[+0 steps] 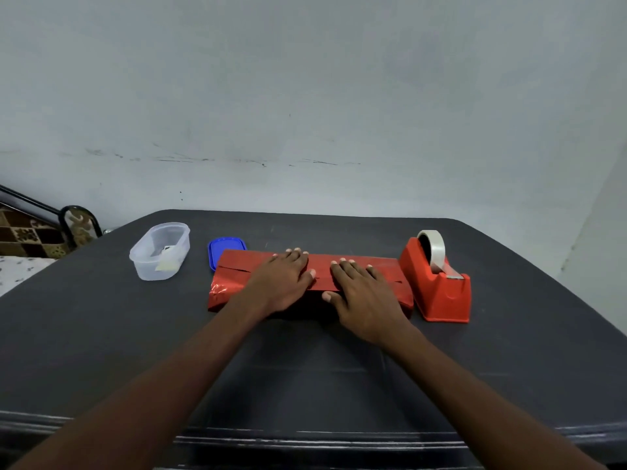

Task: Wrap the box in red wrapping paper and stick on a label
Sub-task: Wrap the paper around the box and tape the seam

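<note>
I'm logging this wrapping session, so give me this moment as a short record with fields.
package: red-wrapped box, paper seam on top
left hand: flat, pressing the top
right hand: flat, pressing the top
tape dispenser: red, right of the box, roll loaded
clear tub: left, paper slips inside
blue lid: behind the box's left end
label: none visible on the box

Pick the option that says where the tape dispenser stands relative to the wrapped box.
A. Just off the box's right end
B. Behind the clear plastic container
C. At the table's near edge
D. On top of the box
A: the red tape dispenser stands on the table right beside the right end of the red-wrapped box, on whose top the left hand and right hand lie flat.
</note>
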The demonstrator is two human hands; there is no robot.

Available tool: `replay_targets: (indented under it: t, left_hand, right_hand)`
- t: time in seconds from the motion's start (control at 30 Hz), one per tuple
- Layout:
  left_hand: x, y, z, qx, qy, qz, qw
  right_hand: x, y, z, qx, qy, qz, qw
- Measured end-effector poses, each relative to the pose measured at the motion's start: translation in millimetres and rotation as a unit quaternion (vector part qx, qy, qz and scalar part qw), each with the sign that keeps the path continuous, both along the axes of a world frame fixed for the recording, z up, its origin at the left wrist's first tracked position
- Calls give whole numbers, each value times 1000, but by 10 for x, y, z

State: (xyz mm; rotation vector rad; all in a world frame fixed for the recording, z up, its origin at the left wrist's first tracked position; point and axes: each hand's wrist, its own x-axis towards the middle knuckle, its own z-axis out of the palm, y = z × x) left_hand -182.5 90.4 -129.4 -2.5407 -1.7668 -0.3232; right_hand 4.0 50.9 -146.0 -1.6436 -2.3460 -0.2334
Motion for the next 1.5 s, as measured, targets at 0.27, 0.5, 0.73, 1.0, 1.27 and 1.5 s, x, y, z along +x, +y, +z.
replay_targets:
  t: [0.27, 0.5, 0.73, 1.0, 1.27, 1.5]
  left_hand:
    - [-135, -191, -32, -31, 48, -8, 998]
    - [-181, -237, -52, -18, 66, -21, 997]
    - [-233, -192, -39, 2, 52, -19, 998]
    - [-188, -156, -65, 26, 48, -20, 998]
    - [-108, -222, 90, 34, 33, 6, 999]
    - [-138, -153, 257, 66, -9, -10, 998]
  right_hand:
    - [-65, -63, 42, -3, 6, -22, 1000]
    - [-61, -150, 121, 3, 50, -30, 998]
    - [-123, -41, 330, -39, 75, 26, 996]
    - [-93, 7, 95, 17, 52, 40, 998]
    - [-144, 6, -3, 55, 97, 34, 993]
    - [-63, -40, -71, 79, 97, 26, 992]
